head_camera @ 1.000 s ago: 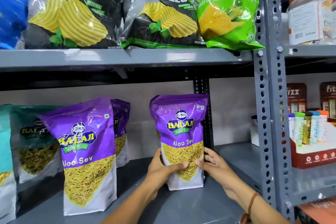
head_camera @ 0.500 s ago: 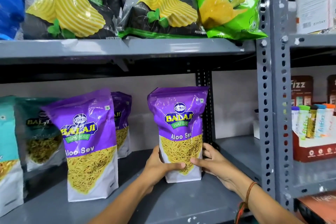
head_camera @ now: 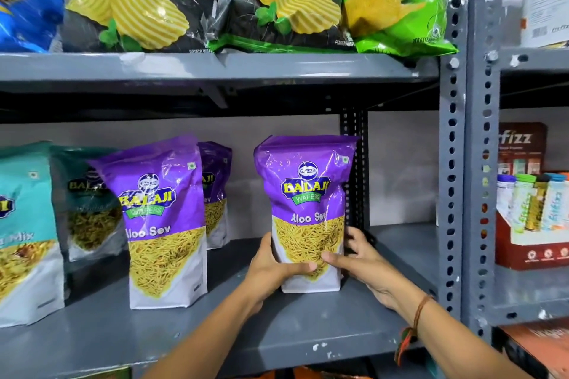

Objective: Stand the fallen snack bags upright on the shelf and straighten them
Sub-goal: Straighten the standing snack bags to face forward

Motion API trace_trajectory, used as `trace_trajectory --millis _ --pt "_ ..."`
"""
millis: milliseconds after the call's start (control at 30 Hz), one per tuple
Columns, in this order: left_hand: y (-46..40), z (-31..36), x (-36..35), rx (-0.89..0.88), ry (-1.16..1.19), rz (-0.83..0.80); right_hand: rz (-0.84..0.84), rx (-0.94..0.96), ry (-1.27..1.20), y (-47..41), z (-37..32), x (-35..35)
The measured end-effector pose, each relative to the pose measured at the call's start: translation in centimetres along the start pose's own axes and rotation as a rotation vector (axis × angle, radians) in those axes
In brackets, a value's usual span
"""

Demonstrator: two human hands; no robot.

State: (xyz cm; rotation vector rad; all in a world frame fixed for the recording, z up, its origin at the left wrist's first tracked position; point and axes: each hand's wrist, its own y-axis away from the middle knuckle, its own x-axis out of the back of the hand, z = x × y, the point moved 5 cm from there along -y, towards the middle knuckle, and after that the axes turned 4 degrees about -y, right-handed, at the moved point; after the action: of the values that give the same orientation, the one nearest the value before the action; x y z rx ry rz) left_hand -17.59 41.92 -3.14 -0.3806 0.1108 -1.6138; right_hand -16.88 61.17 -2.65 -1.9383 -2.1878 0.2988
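A purple Aloo Sev bag [head_camera: 308, 194] stands upright on the grey lower shelf [head_camera: 292, 326], close to the black rear post. My left hand [head_camera: 271, 271] grips its lower left side, thumb across the front. My right hand [head_camera: 360, 258] holds its lower right side, fingers behind the edge. A second purple Aloo Sev bag [head_camera: 160, 218] stands upright to the left, nearer the front. A third purple bag [head_camera: 217, 191] stands behind it, partly hidden.
Teal bags [head_camera: 24, 234] and a dark green bag [head_camera: 89, 200] stand at the far left. Chip bags [head_camera: 277, 0] fill the upper shelf. The grey perforated upright [head_camera: 452, 163] borders the shelf on the right; beyond it sits a red box of tubes [head_camera: 535, 224].
The held bag has shifted slightly back and right on the shelf, both hands staying on it. The camera has tilted down a little.
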Motion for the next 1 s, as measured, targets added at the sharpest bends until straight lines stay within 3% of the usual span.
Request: trace_trajectory --millis 67,167,267,400,500,600,767,833,900,1000 --pt "0.9 1.3 0.4 -0.094 -0.042 0.095 0.162 0.107 0.036 0.2 -1.0 0.2" --pt "3.1 4.0 2.3 -0.297 -0.158 0.377 0.422 0.37 0.135 1.7 -3.9 -0.4" --pt "6.3 6.4 6.0 -0.501 -0.154 0.594 0.541 0.617 0.22 4.2 -7.0 -4.0" --pt "9.5 9.3 13.2 -0.686 -0.184 0.853 0.449 0.768 0.226 5.5 -9.2 -11.5" --pt "10.7 8.0 20.1 -0.632 -0.191 0.967 0.281 0.618 0.128 4.2 -8.1 -17.5" --pt "10.6 5.0 24.8 -0.463 -0.213 0.815 0.134 0.341 0.077 1.5 -5.6 -21.7" --pt "6.4 -1.4 27.1 -0.031 -0.171 0.186 -0.022 0.048 0.221 -2.0 -1.2 -24.8" --pt "5.5 -2.7 26.4 0.03 -0.151 0.007 -0.086 0.021 0.244 -2.5 -0.1 -25.5" --pt "4.6 -3.3 25.9 0.025 -0.122 -0.065 -0.117 0.033 0.232 -3.0 0.6 -26.0" --pt "4.1 -3.9 25.8 0.039 -0.122 -0.013 -0.135 0.035 0.179 -3.4 1.3 -26.2"
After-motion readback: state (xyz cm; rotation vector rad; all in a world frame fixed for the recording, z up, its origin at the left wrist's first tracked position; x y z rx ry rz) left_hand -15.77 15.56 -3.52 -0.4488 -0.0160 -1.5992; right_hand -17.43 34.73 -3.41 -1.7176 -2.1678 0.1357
